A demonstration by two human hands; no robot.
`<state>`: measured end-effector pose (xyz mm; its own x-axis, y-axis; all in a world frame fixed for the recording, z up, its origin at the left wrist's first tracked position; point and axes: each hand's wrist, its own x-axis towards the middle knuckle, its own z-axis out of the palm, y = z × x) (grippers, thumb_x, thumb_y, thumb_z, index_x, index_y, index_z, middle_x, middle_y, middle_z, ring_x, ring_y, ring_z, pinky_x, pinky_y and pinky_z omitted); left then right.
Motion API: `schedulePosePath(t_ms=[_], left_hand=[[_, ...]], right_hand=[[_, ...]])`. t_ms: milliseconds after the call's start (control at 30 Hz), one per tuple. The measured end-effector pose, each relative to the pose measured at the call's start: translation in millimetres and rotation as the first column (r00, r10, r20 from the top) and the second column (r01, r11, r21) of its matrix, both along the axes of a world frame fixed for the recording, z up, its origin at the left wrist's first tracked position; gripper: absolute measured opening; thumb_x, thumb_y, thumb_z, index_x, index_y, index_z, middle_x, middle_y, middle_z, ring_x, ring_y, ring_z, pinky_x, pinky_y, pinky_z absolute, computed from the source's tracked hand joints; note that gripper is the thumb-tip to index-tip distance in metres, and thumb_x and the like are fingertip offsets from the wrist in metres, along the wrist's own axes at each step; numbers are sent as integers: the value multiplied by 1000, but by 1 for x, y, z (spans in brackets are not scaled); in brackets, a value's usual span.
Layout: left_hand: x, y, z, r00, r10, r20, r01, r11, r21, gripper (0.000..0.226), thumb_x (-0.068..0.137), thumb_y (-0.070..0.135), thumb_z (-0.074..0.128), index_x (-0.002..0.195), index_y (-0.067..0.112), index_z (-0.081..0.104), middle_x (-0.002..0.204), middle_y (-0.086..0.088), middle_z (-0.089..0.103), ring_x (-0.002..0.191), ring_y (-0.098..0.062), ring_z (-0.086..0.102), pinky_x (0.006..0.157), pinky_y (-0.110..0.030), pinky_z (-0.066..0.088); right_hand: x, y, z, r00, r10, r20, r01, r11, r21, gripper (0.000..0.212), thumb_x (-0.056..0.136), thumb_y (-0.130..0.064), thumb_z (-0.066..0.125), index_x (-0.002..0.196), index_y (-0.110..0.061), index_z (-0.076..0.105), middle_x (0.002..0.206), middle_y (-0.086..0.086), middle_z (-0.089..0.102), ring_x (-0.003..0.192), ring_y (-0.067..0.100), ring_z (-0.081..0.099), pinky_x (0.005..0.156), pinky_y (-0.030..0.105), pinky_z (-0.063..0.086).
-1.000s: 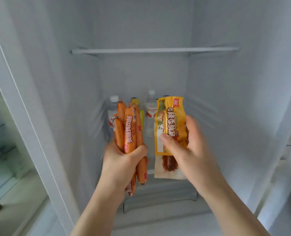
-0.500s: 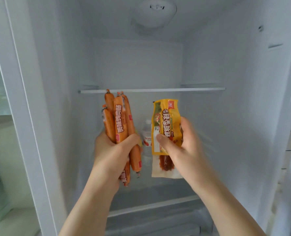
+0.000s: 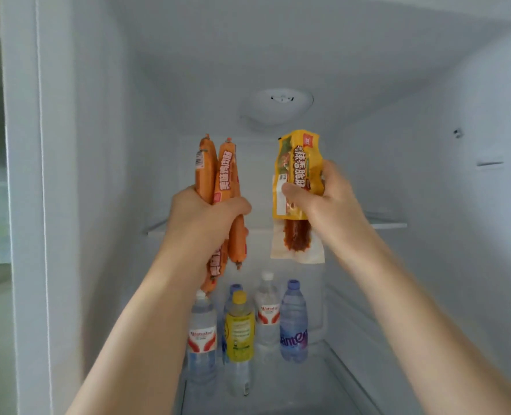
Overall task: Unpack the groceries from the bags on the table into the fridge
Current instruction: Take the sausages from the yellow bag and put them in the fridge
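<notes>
We look into the open fridge point(image 3: 472, 85), its white walls around both raised arms. Our left hand point(image 3: 206, 214) is clenched around a bundle of orange sausages point(image 3: 218, 178), fingers and thumb wrapped about their middle, so the sticks stand nearly upright with their top ends above the fist and their lower ends hanging below it. Our right hand point(image 3: 329, 202) grasps a yellow snack packet point(image 3: 296, 169), thumb pressed on its front and the other fingers curled behind it; the packet is upright, and its clear lower end with a reddish piece inside hangs below the hand. The two items are held side by side, apart from each other, in front of the upper compartment, above the glass shelf point(image 3: 386, 224) whose edge runs behind the hands.

Farther down, on the lower level at the back, stands a cluster of bottles: a clear water bottle point(image 3: 202, 336) with a red label at the left, a yellow-capped bottle point(image 3: 239, 330) just beside it, another red-labelled bottle point(image 3: 267, 316) behind, and a purple-capped bottle point(image 3: 293, 324) at the right. A further blue-capped one seems to stand behind the yellow one, though it is mostly hidden. A round light fitting point(image 3: 281, 104) sits on the fridge ceiling
</notes>
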<state>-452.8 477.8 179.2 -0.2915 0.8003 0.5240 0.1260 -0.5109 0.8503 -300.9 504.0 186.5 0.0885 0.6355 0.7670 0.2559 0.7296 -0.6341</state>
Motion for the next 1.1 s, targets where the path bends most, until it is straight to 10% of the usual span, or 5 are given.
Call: schedulePosePath(t_ms=[367,600,800,1000,1100], left_hand=[[27,67,58,966,-205,-156,165,957,-238,12,72,6,68,65,-3,67,55,-20,59,67,-34,61,79,-55,54],[71,125,64,894,-290,-341,128,896,-426,56,85,13,59,30,5,55,43,-13,53,57,-32,57,54,-31,47],[104,159,60,818,-319,-479,46,866,-498,54,90,6,48,139,4,26,44,-13,57,26,-17,40,41,-19,39],[118,163,57,715,-232,-659,-133,881,-455,22,84,5,54,66,-6,61,52,-10,62,30,-18,39,39,-12,33],[116,168,53,701,-251,-667,-128,876,-464,37,82,7,58,46,-3,51,71,-11,65,47,-22,42,48,-23,37]], right_hand=[[23,58,58,989,46,143,-8,966,-260,14,82,-7,65,84,-21,64,87,4,68,79,19,65,79,35,53],[68,88,77,844,-169,510,424,791,-440,41,78,-18,72,113,-2,57,108,18,65,99,33,63,86,37,52],[86,102,67,740,-168,652,536,732,-420,24,86,-13,65,105,-1,56,101,18,65,93,33,65,78,40,53],[89,116,47,731,-148,666,542,719,-435,17,82,-13,68,73,-5,56,63,7,56,56,22,55,45,22,39],[88,120,42,697,-188,692,542,771,-336,39,83,-25,70,116,-7,60,102,12,66,86,24,66,64,26,51]])
